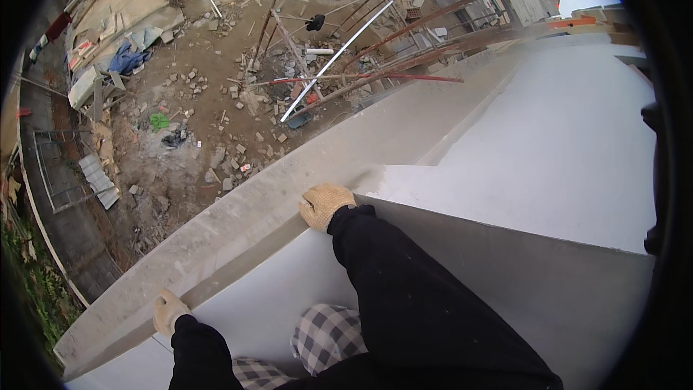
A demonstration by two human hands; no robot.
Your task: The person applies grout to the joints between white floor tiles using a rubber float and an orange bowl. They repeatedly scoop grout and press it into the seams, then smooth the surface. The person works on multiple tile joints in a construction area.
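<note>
Both my hands wear pale knitted work gloves. My left hand (170, 311), lower left, is closed over the long edge of a smooth white panel (271, 290) beside my knees. Farther up the same edge, my right hand (325, 206) is curled over it, fingers bent down and partly hidden. A long beige concrete ledge (238, 206) runs past both hands, with a recessed strip between it and the panel. Just right of my right hand starts an upright grey sheet face (498, 267), topped by a higher white surface (534, 152).
Beyond the ledge is a drop to rubble-strewn ground (209, 101). Rusty scaffold poles (426, 25) and a long white pole (336, 61) stand close to the ledge's far side. Blue cloth (128, 59) and a corrugated sheet (99, 180) lie below. My checked trouser knees (328, 339) are against the panel.
</note>
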